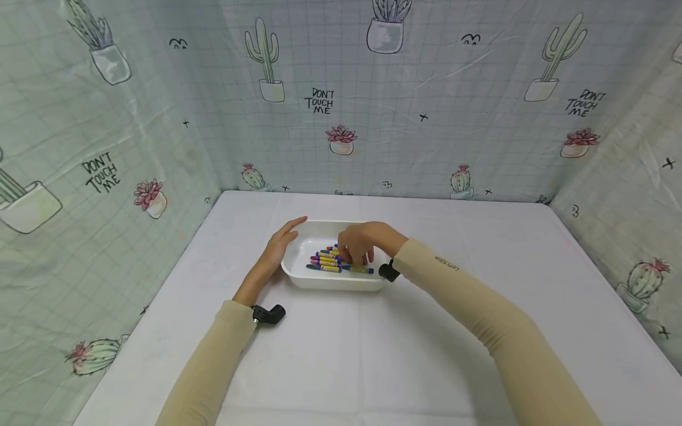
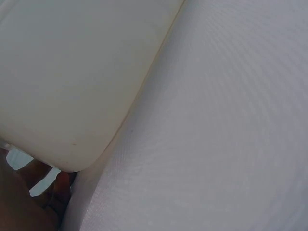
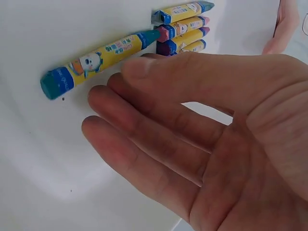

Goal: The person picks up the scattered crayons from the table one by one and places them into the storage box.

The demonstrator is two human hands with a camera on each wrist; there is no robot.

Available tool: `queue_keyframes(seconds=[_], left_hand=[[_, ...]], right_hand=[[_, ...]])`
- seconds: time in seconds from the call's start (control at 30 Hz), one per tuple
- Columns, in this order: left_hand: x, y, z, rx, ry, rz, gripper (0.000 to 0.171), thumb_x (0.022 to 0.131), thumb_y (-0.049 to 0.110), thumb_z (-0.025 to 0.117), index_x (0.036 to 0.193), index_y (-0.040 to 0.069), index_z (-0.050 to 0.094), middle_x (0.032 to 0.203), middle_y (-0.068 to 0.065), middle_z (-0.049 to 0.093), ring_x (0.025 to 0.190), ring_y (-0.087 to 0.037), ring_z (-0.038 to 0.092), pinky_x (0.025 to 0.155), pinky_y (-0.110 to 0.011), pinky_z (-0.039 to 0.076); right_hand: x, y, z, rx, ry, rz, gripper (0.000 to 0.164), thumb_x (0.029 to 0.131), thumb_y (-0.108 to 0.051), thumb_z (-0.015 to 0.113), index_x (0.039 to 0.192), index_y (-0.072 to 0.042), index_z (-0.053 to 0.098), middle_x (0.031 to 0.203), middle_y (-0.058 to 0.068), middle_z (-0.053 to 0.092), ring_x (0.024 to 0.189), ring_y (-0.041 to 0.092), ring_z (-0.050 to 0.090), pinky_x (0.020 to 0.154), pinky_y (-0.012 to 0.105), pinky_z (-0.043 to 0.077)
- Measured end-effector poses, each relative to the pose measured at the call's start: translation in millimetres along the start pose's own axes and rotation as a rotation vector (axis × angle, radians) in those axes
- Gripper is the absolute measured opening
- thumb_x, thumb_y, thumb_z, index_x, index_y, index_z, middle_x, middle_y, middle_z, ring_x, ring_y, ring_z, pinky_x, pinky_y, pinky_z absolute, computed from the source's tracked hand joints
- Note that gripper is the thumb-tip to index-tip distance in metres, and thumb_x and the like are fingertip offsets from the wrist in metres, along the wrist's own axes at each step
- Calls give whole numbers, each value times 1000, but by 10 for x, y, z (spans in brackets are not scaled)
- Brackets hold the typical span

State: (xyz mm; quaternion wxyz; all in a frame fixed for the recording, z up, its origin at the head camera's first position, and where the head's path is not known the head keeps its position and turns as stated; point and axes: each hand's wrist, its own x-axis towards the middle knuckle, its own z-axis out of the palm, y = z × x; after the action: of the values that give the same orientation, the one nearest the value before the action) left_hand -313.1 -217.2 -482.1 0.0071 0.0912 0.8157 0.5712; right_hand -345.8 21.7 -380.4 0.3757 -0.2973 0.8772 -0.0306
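Observation:
A shallow white tray (image 1: pixel 333 283) stands on the table. My left hand (image 1: pixel 274 248) rests against its left end, thumb at the rim and forefinger stretched toward the back corner. Inside, several crayons (image 1: pixel 324 261) in yellow and blue wrappers lie side by side, left of my right hand (image 1: pixel 358 241). That hand reaches down into the tray with loosely bent fingers. In the right wrist view, a teal crayon (image 3: pixel 108 55) lies on the tray floor just beyond the fingertips, its tip by the row of crayons (image 3: pixel 185 24). The thumb partly covers that row.
A white cloth covers the table (image 1: pixel 330 355), with the tray near its middle. Patterned cactus curtains (image 1: pixel 373 106) close off the back and both sides. A small black camera (image 1: pixel 269 315) sits at the left wrist, another black camera (image 1: pixel 389 272) at the right.

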Motion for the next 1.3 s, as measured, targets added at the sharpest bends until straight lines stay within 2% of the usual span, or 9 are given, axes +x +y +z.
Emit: queue_keyframes(seconds=[0.2, 0.4, 0.5, 0.6, 0.73, 0.9, 1.07, 1.3], left_hand=[[2, 0, 2, -4, -4, 0, 49, 111, 24, 31, 160, 22, 40, 171, -2, 31, 160, -30, 25, 130, -56, 19], [-15, 42, -3, -11, -11, -14, 50, 112, 24, 31, 161, 22, 38, 171, -3, 29, 160, -32, 24, 130, -57, 18], [-12, 46, -8, -14, -11, -17, 50, 112, 25, 32, 161, 23, 38, 171, -3, 29, 160, -31, 23, 130, -56, 18], [5, 11, -12, -15, -7, -4, 50, 111, 26, 32, 160, 24, 39, 171, -2, 31, 160, -31, 25, 130, -56, 19], [5, 9, -8, -13, -8, -5, 50, 111, 26, 31, 160, 23, 39, 171, -2, 30, 160, -30, 24, 130, -56, 18], [-2, 20, 2, -16, -8, -6, 50, 111, 24, 31, 160, 22, 40, 171, -3, 30, 161, -30, 22, 130, -56, 16], [-16, 28, -1, -7, -5, -4, 50, 111, 24, 31, 161, 22, 39, 171, -3, 29, 161, -31, 22, 130, -57, 16], [-16, 20, -6, -8, -10, -3, 50, 111, 23, 31, 161, 22, 39, 171, -3, 30, 161, -30, 22, 130, -56, 16]], right_hand=[[-95, 101, -33, -5, 69, -53, 19, 95, -5, 69, 113, -9, 71, 111, 6, 68, 88, 21, 72, 77, 35, 64], [-372, 323, -95, 28, 231, -131, 26, 96, -8, 68, 122, -9, 69, 108, 10, 71, 93, 30, 73, 74, 35, 63], [-541, 485, -97, 57, 343, -127, 24, 96, -11, 69, 121, -10, 69, 109, 11, 72, 89, 30, 72, 70, 32, 61], [-713, 656, -57, 89, 445, -99, 22, 97, -13, 69, 119, -11, 69, 111, 13, 73, 82, 25, 72, 68, 30, 61], [-898, 891, 78, 169, 525, -53, 23, 97, -15, 68, 119, -7, 68, 111, 17, 73, 83, 27, 73, 70, 33, 62], [-1005, 1189, 331, 318, 548, 12, 29, 96, -13, 69, 122, -1, 65, 112, 21, 72, 92, 35, 73, 72, 36, 64], [-1018, 1390, 545, 442, 511, 78, 37, 95, -12, 70, 128, 4, 61, 111, 22, 71, 91, 30, 70, 73, 37, 65], [-950, 1512, 713, 517, 464, 120, 48, 94, -15, 73, 135, 3, 56, 115, 23, 70, 89, 26, 73, 77, 38, 65]])
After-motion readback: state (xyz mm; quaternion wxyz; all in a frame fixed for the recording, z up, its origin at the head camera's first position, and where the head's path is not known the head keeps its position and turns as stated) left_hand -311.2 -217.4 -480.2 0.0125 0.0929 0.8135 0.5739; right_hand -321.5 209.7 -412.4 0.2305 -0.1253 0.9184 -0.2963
